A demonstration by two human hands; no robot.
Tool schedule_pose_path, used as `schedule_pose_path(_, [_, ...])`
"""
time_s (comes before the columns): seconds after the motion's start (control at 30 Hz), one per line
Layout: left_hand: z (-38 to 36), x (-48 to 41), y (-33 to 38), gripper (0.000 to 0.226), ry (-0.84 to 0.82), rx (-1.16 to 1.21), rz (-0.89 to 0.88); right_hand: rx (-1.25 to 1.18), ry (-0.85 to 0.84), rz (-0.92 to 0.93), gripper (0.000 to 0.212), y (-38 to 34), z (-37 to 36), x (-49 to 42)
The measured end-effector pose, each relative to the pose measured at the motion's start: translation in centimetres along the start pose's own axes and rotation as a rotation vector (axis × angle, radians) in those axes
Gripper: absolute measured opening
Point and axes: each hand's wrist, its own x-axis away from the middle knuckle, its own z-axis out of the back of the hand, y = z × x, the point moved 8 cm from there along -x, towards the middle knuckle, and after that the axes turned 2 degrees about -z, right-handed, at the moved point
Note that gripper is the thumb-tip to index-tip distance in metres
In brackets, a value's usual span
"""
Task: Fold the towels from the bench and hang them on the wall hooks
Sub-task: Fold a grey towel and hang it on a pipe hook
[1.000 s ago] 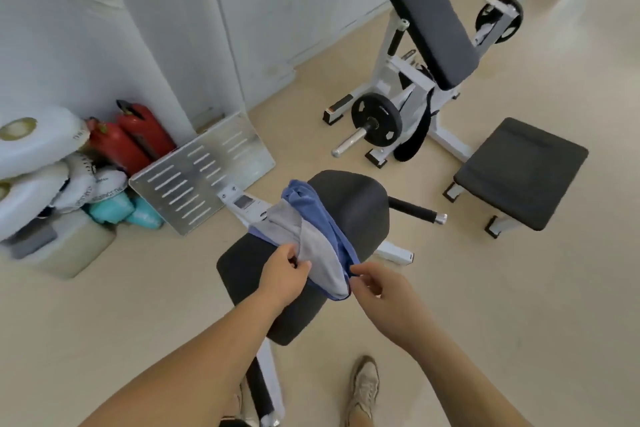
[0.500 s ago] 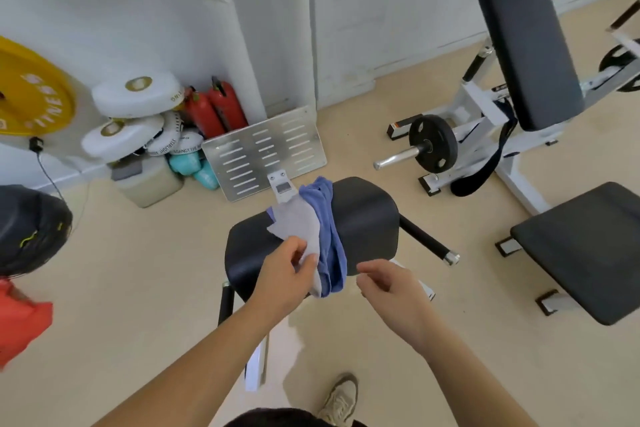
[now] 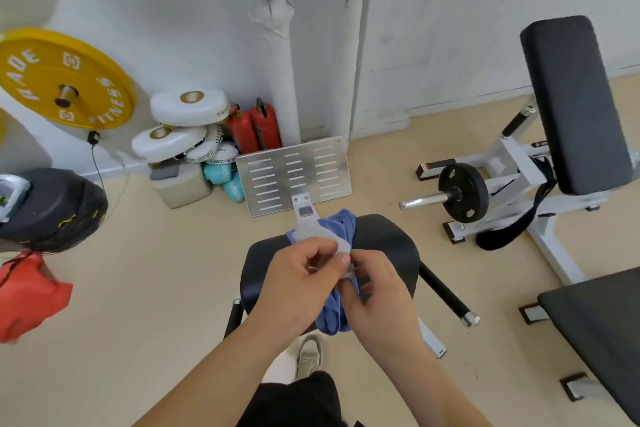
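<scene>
The grey towel (image 3: 313,236) is thin, matt cloth. The blue towel (image 3: 341,225) is matt cloth too, soft and creased. The bench pad (image 3: 381,243) has a smooth black cover with a dull sheen, like the backrest (image 3: 575,104) on the right. The slotted plate (image 3: 294,173) on the far floor is bare brushed metal. The bar (image 3: 420,200) on the right is polished metal and its disc (image 3: 462,192) is matt black. The extinguishers (image 3: 256,128) are glossy red. The wall (image 3: 173,10) is rough white plaster, and the floor (image 3: 156,288) is smooth with a faint gloss.

we see a white wall (image 3: 173,10), a beige floor (image 3: 156,288), a yellow weight plate (image 3: 38,90), two red extinguishers (image 3: 265,130) and a white exercise machine (image 3: 512,158).
</scene>
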Motion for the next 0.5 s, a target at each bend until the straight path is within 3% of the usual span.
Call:
schedule_pose_path(0.13, [0.5,-3.3,-0.8,0.009,0.012,-0.023,-0.023,-0.048,-0.091,-0.035,0.013,0.5,1.3,-3.3])
schedule_pose_path(0.2, [0.9,-5.5,-2.4,0.014,0.038,0.009,0.050,-0.110,-0.142,-0.106,0.013,0.6,1.8,-5.0])
schedule_pose_path(0.27, [0.5,-7.4,-3.8,0.029,-0.017,0.012,0.115,-0.159,-0.172,-0.172,0.027,0.3,2.3,-6.6])
schedule_pose_path(0.37, [-1.1,-10.5,-4.8,0.051,-0.159,-0.108,0.041,-0.143,-0.212,-0.189,0.039,-0.4,3.0,-8.9])
schedule_pose_path(0.5, [-2.3,-15.3,-6.4,0.036,-0.222,-0.423,-0.081,-0.150,-0.228,-0.166,0.034,-1.5,4.1,-11.8])
